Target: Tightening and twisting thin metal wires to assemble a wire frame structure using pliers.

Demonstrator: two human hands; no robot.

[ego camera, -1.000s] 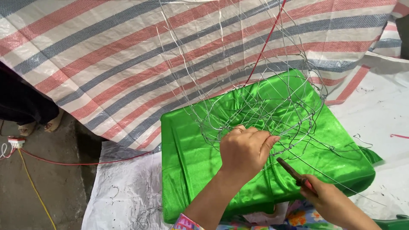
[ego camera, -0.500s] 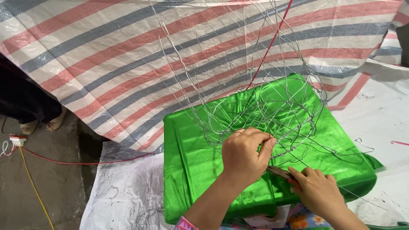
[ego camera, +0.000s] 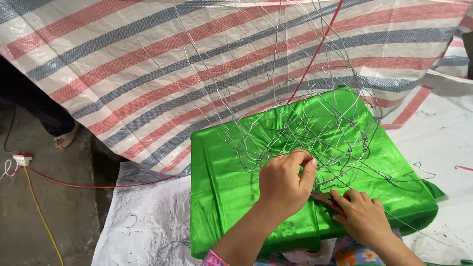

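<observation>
Striped tarp (ego camera: 148, 64) hung behind a green satin cushion (ego camera: 226, 187) bearing a wire frame (ego camera: 295, 108).
Most of the mesh looked already woven and stood domed over the cushion; its lower rim appeared unfinished. The left hand (ego camera: 283, 184) pinched a wire strand at that rim, while the right hand (ego camera: 362, 216) gripped red-handled pliers (ego camera: 325, 199) just beside it.

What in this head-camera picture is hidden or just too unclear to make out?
- Tool in the right hand: mostly covered by both hands, so its kind is unclear.
- Left hand fingertips: curled into the wire frame, their grip hidden.
- Wire frame top: cut off by the upper edge.
- What lies under the green cloth: covered.
- Person at left: hidden behind the striped tarp.
</observation>
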